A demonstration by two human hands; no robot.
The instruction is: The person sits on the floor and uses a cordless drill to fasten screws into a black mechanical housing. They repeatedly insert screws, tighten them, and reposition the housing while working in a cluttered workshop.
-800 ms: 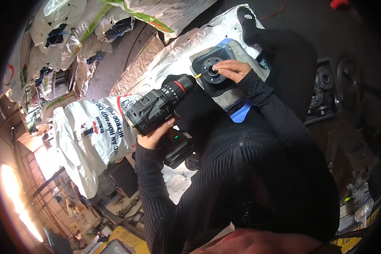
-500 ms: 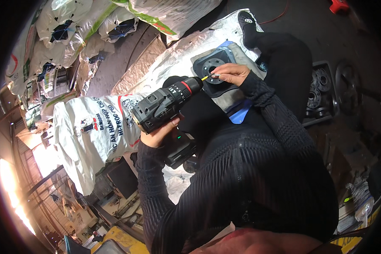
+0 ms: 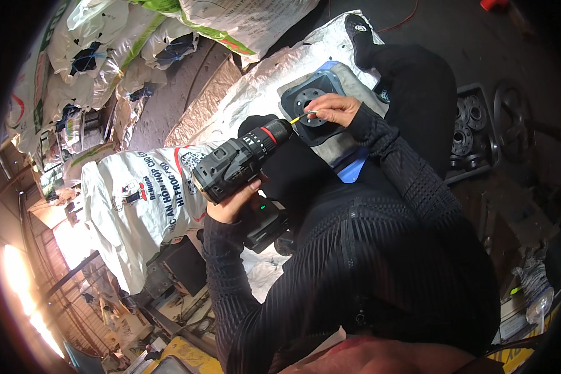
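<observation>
My left hand (image 3: 235, 202) is wrapped round the grip of a black cordless drill (image 3: 230, 162) with a red ring near its chuck. A driver bit (image 3: 297, 119) with a yellow band points from the chuck toward my right hand (image 3: 338, 111). Thumb and fingers of that hand pinch a small silvery screw at the bit's tip; most of it is hidden. Just beneath the fingers lies a dark square plate (image 3: 288, 100) with a round, holed hub (image 3: 306, 98) in its middle. It rests on a grey cloth (image 3: 336, 149) over my lap.
A white printed sack (image 3: 149, 193) stands at the left, and more full sacks (image 3: 230, 22) are at the back. On the right, a dark tray (image 3: 489, 149) holds several round metal parts. Blue material (image 3: 353, 168) pokes out below the cloth.
The view has shifted slightly. The drill stays in my left hand, and my right fingers have lifted a little and keep their pinch at the bit's tip.
</observation>
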